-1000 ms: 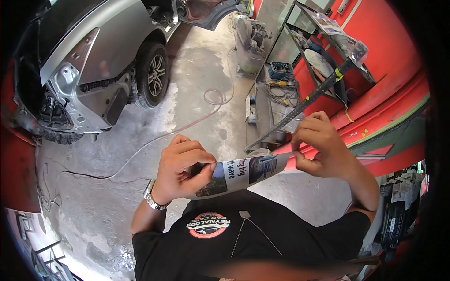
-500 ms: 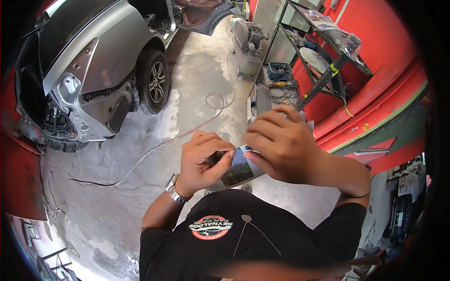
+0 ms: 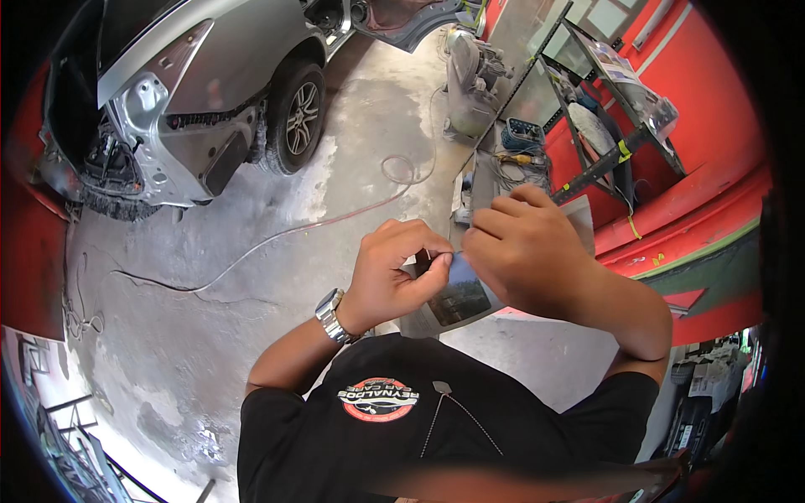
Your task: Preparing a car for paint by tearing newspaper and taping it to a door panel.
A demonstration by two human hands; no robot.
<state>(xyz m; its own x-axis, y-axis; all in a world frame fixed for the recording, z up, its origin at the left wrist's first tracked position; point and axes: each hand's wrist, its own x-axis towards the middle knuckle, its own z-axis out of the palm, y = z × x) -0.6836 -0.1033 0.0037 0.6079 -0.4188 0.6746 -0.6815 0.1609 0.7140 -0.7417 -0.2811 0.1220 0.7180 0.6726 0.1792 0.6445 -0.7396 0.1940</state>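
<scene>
- Head view: left hand (image 3: 398, 272) pinches a thin, grey-white printed paper sheet (image 3: 459, 302) between thumb and forefinger.
- Right hand (image 3: 530, 256), just beside it, grasps the sheet with curled fingers.
- Sheet hangs below the left fingertips.

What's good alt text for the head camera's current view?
A left hand and right hand, close together, hold printed paper before a black shirt. Beyond, a silver car stands on a concrete floor, with a metal shelf to the right.
</scene>
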